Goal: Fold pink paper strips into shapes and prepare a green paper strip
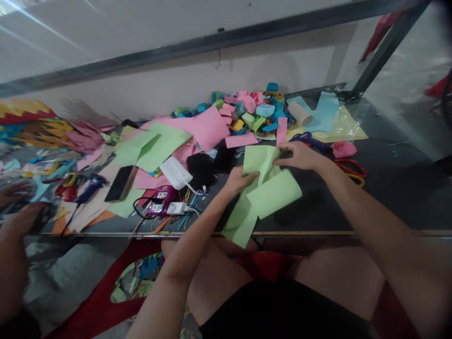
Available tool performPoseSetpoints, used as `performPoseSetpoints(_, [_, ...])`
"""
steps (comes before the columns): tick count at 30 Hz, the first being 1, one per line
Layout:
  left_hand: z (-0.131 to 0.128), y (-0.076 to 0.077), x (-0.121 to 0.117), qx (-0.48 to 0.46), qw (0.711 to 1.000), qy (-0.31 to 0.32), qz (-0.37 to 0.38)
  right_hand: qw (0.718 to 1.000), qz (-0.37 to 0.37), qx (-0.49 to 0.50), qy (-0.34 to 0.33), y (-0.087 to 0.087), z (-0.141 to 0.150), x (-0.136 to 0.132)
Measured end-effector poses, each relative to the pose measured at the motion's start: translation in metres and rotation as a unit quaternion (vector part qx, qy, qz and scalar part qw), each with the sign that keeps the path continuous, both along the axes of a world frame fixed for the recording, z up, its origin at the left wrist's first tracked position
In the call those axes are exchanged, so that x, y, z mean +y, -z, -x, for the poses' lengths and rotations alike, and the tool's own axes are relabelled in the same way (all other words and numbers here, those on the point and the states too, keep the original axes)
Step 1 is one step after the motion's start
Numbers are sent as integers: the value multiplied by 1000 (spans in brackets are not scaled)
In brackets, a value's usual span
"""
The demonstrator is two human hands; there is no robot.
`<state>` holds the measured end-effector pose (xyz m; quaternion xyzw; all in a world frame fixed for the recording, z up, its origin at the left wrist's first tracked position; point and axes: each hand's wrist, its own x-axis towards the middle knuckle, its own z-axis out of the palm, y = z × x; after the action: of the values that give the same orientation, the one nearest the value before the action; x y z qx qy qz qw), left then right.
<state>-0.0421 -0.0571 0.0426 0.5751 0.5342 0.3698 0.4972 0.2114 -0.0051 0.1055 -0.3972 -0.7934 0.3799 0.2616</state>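
Note:
Light green paper hangs partly over the front edge of the dark table, creased and folded, between my two hands. My left hand pinches its left side, thumb on top. At the upper right corner my right hand grips the same paper between thumb and fingers. One lower strip of the paper slants down past the table edge; whether it is a separate sheet I cannot tell. Just beyond my right hand lie a dark blue glue gun, a pink paper piece and red-and-yellow-handled scissors.
Folded colored paper pieces are heaped at the back, beside a cardboard tube. Left of me lie green sheets, a phone, a white power bank, a purple power strip and another glue gun. A co-worker's hand is at far left.

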Motion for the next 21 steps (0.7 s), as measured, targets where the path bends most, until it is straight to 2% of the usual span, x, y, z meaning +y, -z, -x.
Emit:
performPoseSetpoints(2, [2, 3, 3, 11, 999, 24, -36, 999, 15, 29, 28, 5, 0, -2])
performPoseSetpoints(4, [3, 0, 8, 43, 992, 33, -117, 998, 16, 43, 49, 9, 0, -5])
performPoseSetpoints(7, [1, -18, 21, 109, 959, 11, -260, 999, -5, 37, 37, 11, 3, -9])
performPoseSetpoints(10, [-9, -41, 35, 157, 919, 51, -358, 998, -46, 34, 7, 12, 7, -11])
performPoseSetpoints(12, [-18, -52, 40, 167, 911, 95, -365, 996, -76, 35, 11, 14, 9, -11])
performPoseSetpoints(14, [-25, -56, 41, 169, 919, 118, -336, 993, -102, 37, 38, 18, 11, -11])
performPoseSetpoints(17, [-31, -54, 37, 153, 938, 84, -299, 986, -132, 58, 78, 22, 13, -12])
performPoseSetpoints(21, [-31, -47, 31, 113, 940, 42, -320, 983, -135, 65, 110, 24, 18, -15])
